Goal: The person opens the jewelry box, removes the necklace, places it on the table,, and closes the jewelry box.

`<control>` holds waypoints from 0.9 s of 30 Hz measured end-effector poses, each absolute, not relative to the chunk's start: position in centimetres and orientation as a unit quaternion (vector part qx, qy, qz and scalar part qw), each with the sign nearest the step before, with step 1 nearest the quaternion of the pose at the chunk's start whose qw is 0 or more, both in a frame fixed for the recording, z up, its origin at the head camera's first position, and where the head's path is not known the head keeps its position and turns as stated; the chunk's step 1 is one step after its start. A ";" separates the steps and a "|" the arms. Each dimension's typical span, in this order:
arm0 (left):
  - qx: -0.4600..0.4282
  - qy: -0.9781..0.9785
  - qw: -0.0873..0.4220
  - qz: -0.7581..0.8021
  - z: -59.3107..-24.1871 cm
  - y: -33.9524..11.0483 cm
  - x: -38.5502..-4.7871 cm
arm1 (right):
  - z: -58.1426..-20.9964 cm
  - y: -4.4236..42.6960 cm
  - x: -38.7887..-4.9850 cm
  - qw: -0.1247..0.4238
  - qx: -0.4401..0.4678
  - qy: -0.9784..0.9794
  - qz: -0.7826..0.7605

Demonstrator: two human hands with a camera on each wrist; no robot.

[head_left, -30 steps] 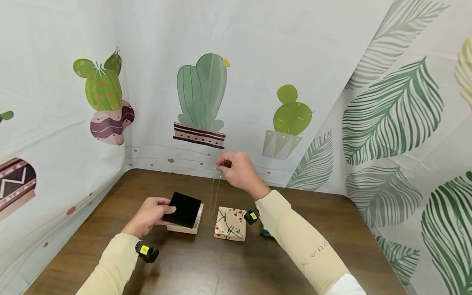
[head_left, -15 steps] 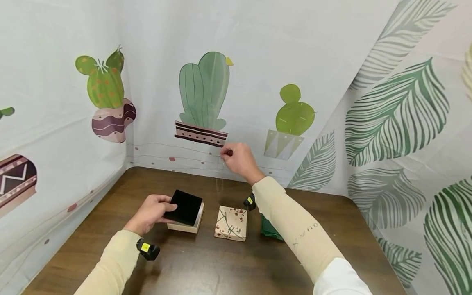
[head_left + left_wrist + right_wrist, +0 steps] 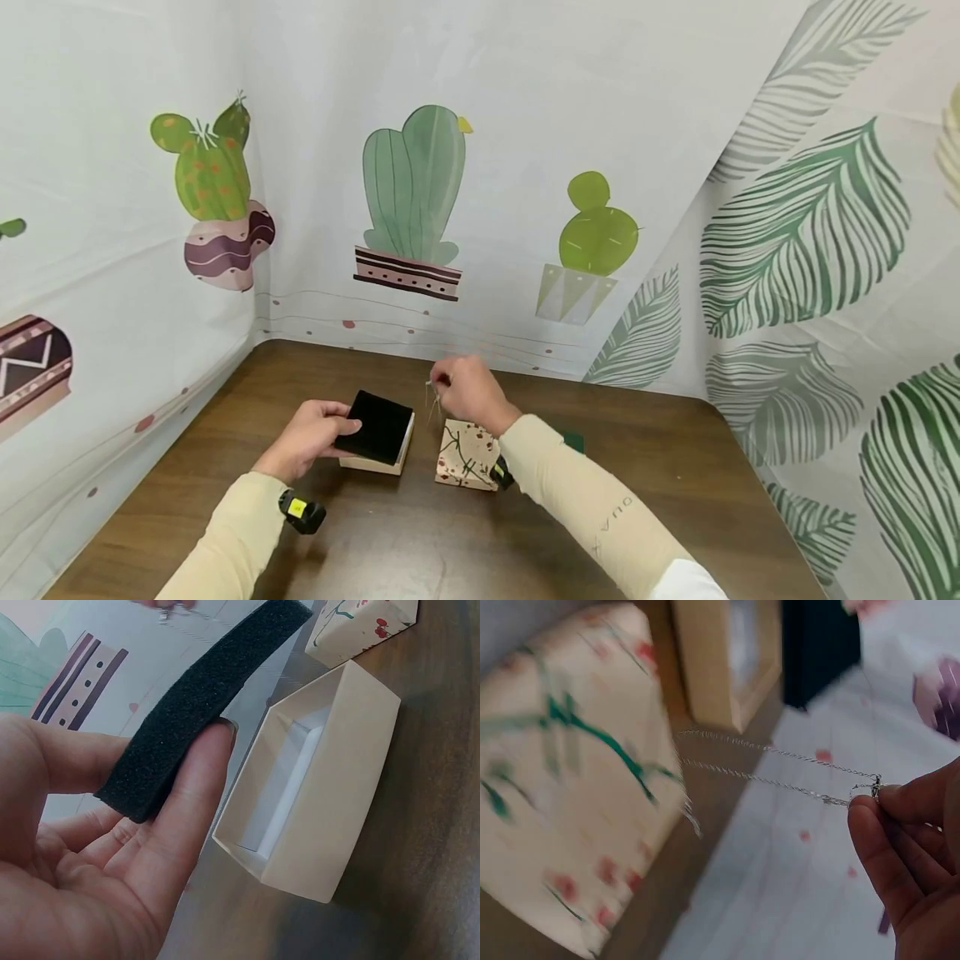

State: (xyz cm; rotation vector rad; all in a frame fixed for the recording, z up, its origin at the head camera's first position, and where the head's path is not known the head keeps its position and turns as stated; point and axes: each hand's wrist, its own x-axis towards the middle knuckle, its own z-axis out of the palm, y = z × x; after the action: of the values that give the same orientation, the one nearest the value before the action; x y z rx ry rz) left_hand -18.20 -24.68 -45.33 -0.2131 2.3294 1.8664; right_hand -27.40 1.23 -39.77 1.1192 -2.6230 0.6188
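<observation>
My left hand (image 3: 303,436) pinches a black foam pad (image 3: 380,427) between thumb and fingers, tilted over an open cream box (image 3: 375,467). In the left wrist view the foam (image 3: 202,705) is above and beside the box (image 3: 330,787), whose inside is white. With thumb and forefinger my right hand (image 3: 474,393) pinches the clasp end of a thin silver chain (image 3: 433,404). The right wrist view shows the doubled chain (image 3: 780,780) stretching from the fingertips toward the flowered lid (image 3: 577,780); whether its far end touches anything, I cannot tell.
The flowered cream lid (image 3: 467,454) lies right of the box, partly under my right wrist. Behind my right sleeve a green item (image 3: 573,441) shows in part. Printed cloth (image 3: 315,208) hangs behind the brown table (image 3: 420,542).
My right hand first rose slightly, then came down toward the table with the chain, which hangs lower now. The left hand and the foam have hardly moved.
</observation>
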 end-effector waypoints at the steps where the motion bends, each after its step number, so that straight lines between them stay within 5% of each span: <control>1: -0.071 0.777 0.075 0.621 -45.3 -24.6 -18.1 | -40.3 1.2 -26.8 0.111 0.390 -0.891 0.206; 27: -0.082 0.780 0.053 0.619 -45.1 -24.9 -17.8 | -47.2 0.3 -19.1 0.196 0.518 -0.832 -0.037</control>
State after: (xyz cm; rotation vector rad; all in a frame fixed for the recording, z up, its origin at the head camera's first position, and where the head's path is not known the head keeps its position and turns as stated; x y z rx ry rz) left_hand -17.81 -24.88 -45.14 -0.2480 2.3694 1.8803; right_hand -19.11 0.29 -47.18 1.4508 -2.3302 -0.1049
